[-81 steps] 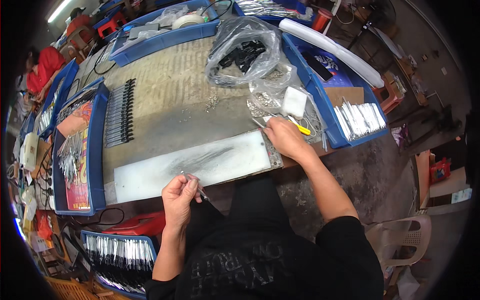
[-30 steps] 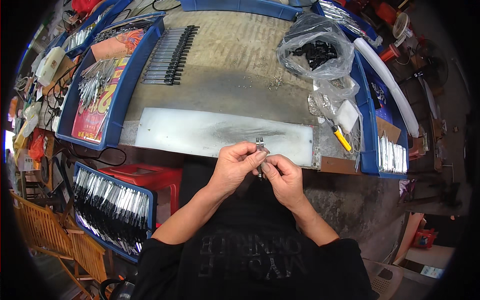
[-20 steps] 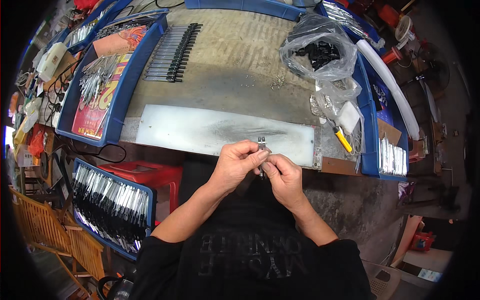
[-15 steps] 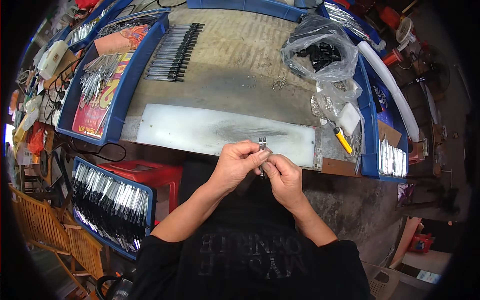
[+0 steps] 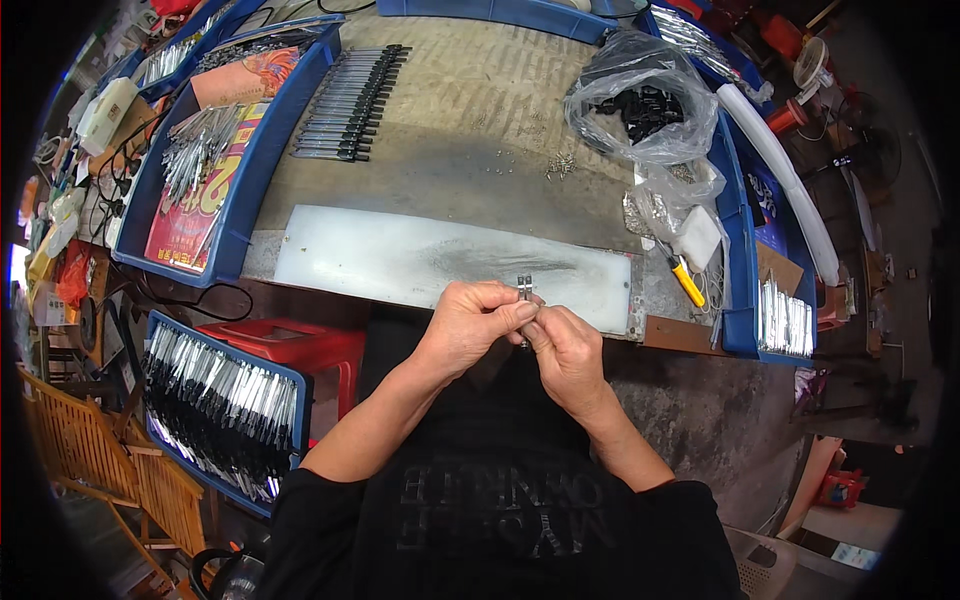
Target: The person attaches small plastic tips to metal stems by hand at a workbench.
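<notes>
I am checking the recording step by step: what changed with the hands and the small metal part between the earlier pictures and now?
At first the right hand reached to the clear bags at the bench's right side, while the left hand alone held a small metal part. The right hand then came back, and both hands now pinch the part together at the front edge of the metal sheet. For the last second nothing visibly changed.

Small shiny metal piece point(image 5: 524, 287) gleams above a dull, smudged metal sheet point(image 5: 400, 262); the surface point(image 5: 470, 120) looks rough and matt, the plastic bag point(image 5: 640, 95) glossy, crinkled.
</notes>
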Tool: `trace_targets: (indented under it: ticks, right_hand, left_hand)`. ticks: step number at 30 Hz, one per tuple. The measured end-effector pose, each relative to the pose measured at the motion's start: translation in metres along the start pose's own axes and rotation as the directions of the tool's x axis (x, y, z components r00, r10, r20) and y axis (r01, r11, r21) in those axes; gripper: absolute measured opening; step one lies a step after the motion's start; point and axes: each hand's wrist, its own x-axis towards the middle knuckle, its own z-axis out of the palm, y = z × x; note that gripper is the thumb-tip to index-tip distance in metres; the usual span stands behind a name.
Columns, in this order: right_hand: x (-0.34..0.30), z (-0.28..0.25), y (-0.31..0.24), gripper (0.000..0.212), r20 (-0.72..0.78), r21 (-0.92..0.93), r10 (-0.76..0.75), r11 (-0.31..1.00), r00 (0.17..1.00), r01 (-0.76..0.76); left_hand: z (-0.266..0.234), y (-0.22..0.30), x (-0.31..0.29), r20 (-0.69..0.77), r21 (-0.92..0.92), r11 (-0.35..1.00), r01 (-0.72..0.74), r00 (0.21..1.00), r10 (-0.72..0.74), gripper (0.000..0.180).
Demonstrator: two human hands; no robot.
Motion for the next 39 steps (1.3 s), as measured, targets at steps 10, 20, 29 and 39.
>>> trace_targets:
  ticks: [10, 20, 29, 39]
  right_hand:
    - [0.001, -0.001, -0.001, 0.005, 0.015, 0.024, 0.037, 0.999, 0.999, -0.037]
    - [0.023, -0.038, 0.003, 0.011, 0.145, 0.136, 0.057, 0.988, 0.988, -0.077]
    - [0.026, -0.04, 0.011, 0.013, 0.317, 0.161, -0.049, 0.987, 0.947, -0.002]
    - [0.028, -0.021, 0.014, 0.013, -0.151, 0.114, 0.121, 0.988, 0.981, -0.104]
  left_hand:
    - [0.001, -0.002, 0.003, -0.024, 0.024, 1.0, -0.013, 1.0, 0.013, 0.016]
    - [-0.003, 0.0, -0.002, 0.116, 0.202, 0.979, 0.016, 0.992, -0.04, 0.015]
    - [0.002, -0.002, -0.008, 0.191, 0.426, 0.905, -0.003, 0.978, -0.087, 0.014]
    - [0.023, -0.015, 0.014, 0.056, 0.732, 0.6, -0.323, 0.906, 0.419, 0.015]
